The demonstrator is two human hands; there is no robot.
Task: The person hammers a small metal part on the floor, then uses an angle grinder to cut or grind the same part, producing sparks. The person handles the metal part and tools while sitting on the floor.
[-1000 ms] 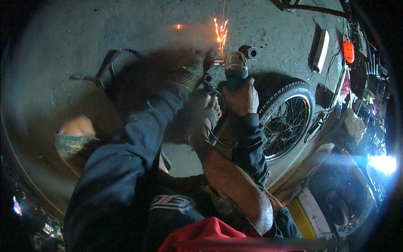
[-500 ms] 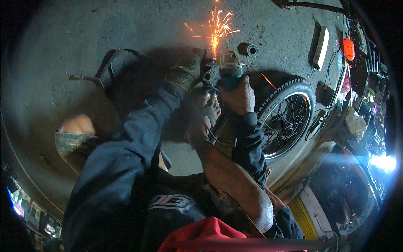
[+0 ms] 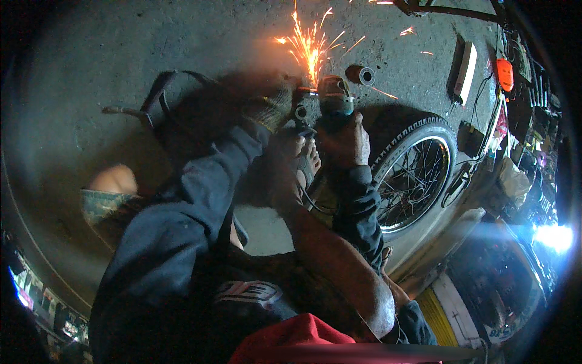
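My right hand [image 3: 353, 142], in a dark sleeve, is closed round the body of an angle grinder [image 3: 336, 97]. The grinder's head meets the upper end of a dark metal part [image 3: 306, 103] that has a round tube end [image 3: 301, 113], and orange sparks [image 3: 312, 53] spray away from the contact. My left hand [image 3: 270, 108] wears a dark glove with a yellowish cuff and grips the metal part from its left side; most of its fingers are lost in shadow. My sandalled foot [image 3: 308, 161] rests just below the part, its toes against it.
A spoked wheel with a tyre [image 3: 418, 173] lies right of my right hand. A short metal ring [image 3: 366, 76] stands beyond the grinder. A bent metal frame [image 3: 145, 109] lies left. Further right are a long white box [image 3: 465, 73], an orange object [image 3: 504, 74] and cables.
The grinder and my right hand have shifted slightly. The spark fan is wider, with stray sparks flying far right. Both hands keep their holds.
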